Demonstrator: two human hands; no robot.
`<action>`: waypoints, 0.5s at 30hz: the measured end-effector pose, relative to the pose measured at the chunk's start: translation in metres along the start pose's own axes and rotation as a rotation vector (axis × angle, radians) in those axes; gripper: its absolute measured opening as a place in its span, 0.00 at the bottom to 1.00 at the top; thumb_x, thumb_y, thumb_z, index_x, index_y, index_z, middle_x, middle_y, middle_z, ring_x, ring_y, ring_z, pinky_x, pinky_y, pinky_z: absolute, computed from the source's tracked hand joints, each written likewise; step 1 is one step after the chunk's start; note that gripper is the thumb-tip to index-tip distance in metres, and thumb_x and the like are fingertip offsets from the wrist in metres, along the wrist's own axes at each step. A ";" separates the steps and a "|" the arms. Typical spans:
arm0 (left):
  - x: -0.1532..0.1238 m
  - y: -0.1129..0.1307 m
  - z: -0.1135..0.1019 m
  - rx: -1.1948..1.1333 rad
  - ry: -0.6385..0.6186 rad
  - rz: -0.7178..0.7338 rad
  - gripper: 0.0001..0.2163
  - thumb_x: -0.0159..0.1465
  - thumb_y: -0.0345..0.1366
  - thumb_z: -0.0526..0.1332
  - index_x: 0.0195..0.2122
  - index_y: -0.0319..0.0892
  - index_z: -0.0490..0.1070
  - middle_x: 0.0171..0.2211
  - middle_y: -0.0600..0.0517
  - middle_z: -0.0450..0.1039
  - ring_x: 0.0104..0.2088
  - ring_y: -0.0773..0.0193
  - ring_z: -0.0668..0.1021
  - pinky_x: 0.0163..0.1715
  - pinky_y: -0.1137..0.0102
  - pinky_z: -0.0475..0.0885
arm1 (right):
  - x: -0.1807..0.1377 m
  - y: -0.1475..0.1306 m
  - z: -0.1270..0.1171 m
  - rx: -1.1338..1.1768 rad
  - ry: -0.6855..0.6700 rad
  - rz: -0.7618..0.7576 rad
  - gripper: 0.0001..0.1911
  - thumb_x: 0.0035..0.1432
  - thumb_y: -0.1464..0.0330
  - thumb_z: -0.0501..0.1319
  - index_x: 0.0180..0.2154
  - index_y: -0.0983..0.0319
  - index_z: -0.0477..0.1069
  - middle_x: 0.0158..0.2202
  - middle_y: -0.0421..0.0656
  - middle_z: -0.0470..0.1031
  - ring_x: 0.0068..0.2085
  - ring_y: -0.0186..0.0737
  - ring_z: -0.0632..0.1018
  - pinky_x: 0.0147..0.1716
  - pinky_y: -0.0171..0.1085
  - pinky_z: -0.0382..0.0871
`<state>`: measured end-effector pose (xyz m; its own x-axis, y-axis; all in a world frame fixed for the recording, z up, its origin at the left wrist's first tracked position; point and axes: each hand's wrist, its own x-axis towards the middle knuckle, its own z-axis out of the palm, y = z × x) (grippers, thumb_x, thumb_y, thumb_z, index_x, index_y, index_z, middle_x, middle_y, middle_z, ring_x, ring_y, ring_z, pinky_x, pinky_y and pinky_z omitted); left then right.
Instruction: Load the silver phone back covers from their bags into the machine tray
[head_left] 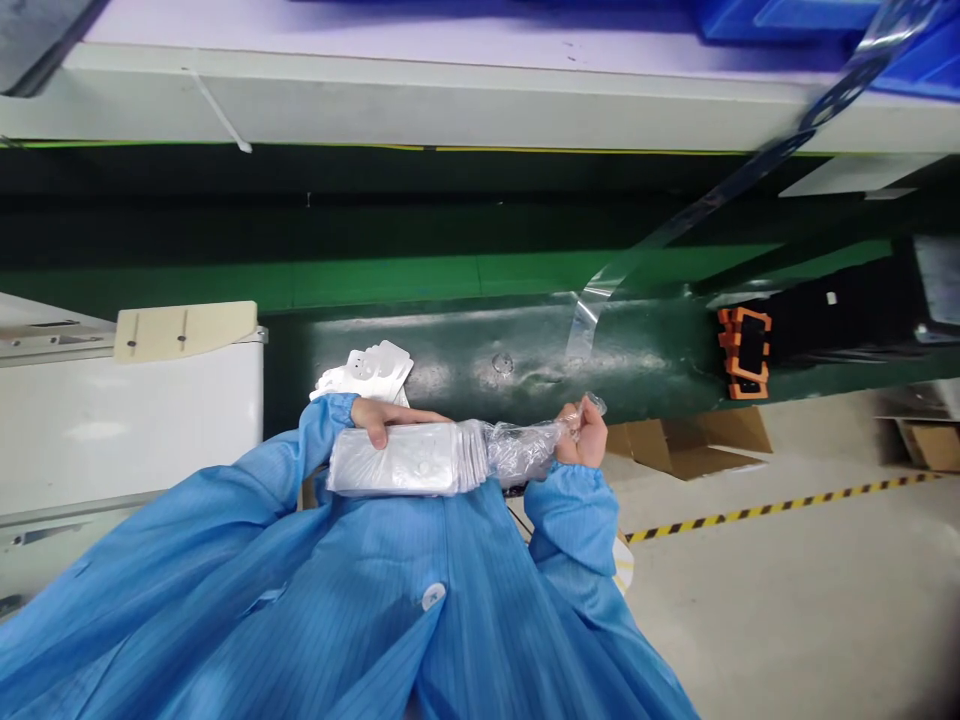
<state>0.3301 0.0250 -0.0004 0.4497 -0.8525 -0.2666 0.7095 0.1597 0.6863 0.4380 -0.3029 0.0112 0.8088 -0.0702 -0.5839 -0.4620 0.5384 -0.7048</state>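
Close to my body, a stack of flat, whitish pieces (409, 460) lies in a clear plastic bag (523, 450). My left hand (382, 416) grips the stack from its far side, with the thumb on top and the fingers along the back edge. The bag's crumpled end stretches to the right into my right hand (583, 432), whose fingers are closed round the gathered plastic. Several loose white cut-out sheets (369, 370) lie on the green bench just beyond my left hand. What the stacked pieces are I cannot make out.
The green bench top (465, 350) runs across in front of me. A clear strip (600, 295) hangs from the shelf (450, 100) onto it. Orange-framed black items (746, 352) sit at the right. A white cabinet (135, 430) stands left; an open cardboard box (686, 445) is on the right.
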 end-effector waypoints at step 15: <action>0.004 -0.025 0.001 0.014 0.174 -0.045 0.42 0.18 0.42 0.76 0.41 0.35 0.76 0.24 0.50 0.79 0.21 0.51 0.79 0.20 0.67 0.73 | -0.034 -0.057 0.048 -0.519 0.027 -0.841 0.14 0.50 0.67 0.65 0.26 0.58 0.58 0.22 0.31 0.53 0.20 0.28 0.58 0.17 0.29 0.55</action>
<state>0.3130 0.0169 -0.0179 0.5051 -0.7597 -0.4095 0.7243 0.1152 0.6798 0.4540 -0.2912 0.0904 0.9412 -0.2839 0.1832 0.1513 -0.1305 -0.9798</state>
